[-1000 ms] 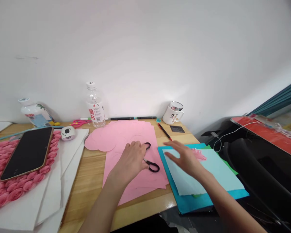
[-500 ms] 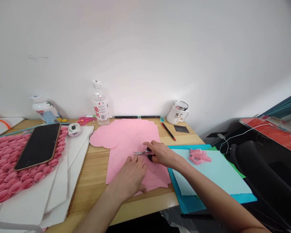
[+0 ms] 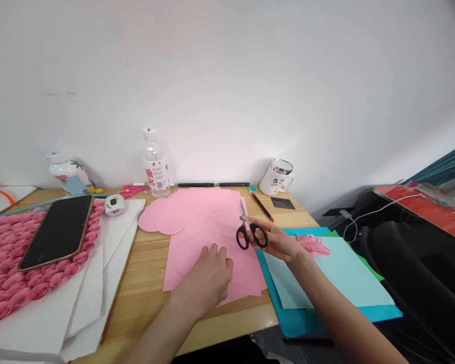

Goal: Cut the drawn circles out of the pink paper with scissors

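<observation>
My right hand [image 3: 278,241] holds a small pair of scissors [image 3: 258,234] with black handles, raised above the right side of the pink paper. The blades point up and away from me, slightly parted. My left hand [image 3: 208,275] rests palm down on the stacked pink sheets [image 3: 189,258], fingers bent and a little apart; its palm side is hidden. Thin circle outlines are drawn on the top sheet. Several cut pink paper circles [image 3: 161,217] overlap at the stack's upper left.
Left lie a phone [image 3: 56,230], pink paper rolls [image 3: 41,290] and white boards [image 3: 114,263]. A water bottle [image 3: 156,169], mug [image 3: 276,178] and red-black pen [image 3: 263,207] stand or lie toward the wall. Crumpled pink scraps [image 3: 313,245] sit on light-blue paper [image 3: 349,275] at right.
My right hand has lifted the scissors off the paper, moved slightly right and turned them from pointing left to pointing up. My left hand's fingers have drawn in a little.
</observation>
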`<state>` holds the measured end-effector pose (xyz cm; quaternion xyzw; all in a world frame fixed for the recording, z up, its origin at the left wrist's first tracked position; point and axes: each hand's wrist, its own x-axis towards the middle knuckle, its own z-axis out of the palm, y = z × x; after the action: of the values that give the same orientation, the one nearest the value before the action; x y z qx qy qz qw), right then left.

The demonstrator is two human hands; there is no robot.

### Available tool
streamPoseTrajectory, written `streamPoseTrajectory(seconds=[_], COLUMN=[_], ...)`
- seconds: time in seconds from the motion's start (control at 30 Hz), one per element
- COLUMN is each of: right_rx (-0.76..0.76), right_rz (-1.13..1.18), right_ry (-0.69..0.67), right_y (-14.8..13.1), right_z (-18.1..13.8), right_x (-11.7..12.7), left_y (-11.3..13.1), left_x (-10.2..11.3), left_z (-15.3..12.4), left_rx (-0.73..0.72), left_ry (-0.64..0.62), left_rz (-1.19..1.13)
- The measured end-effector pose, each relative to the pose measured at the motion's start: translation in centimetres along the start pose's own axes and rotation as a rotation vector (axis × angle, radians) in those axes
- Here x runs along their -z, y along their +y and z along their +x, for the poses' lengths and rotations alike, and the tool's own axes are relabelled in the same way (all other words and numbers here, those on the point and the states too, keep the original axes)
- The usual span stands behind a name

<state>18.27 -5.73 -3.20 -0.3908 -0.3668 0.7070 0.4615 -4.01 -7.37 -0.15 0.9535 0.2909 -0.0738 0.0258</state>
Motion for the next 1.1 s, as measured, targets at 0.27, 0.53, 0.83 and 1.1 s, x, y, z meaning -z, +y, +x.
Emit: streamPoseTrajectory(seconds=[0.27,0.53,0.83,1.1], right_rx=[-0.001,0.059,0.014,0.004], right_rz=[0.177,0.214,0.034,0.012], right_ry=[0.123,0.291,0.289,0.255], right_y=[0.5,0.8,0.5,-0.3], right_z=[-0.2,-0.2,-0.7,0.3], right_x=[0.9,0.5,-0.9,-1.6], left_y=[0.6,-1.4,-3.5,0.0], left_x=[0.2,-1.4,-1.4,1.2], left_z=[0.1,0.4,0.1,-1.2], left_rx=[-0.056,0.104,0.405,0.024], left_ry=[0.009,0.169,0.486,0.884], left_rz=[0.090,-0.241,-0.519,-0.439])
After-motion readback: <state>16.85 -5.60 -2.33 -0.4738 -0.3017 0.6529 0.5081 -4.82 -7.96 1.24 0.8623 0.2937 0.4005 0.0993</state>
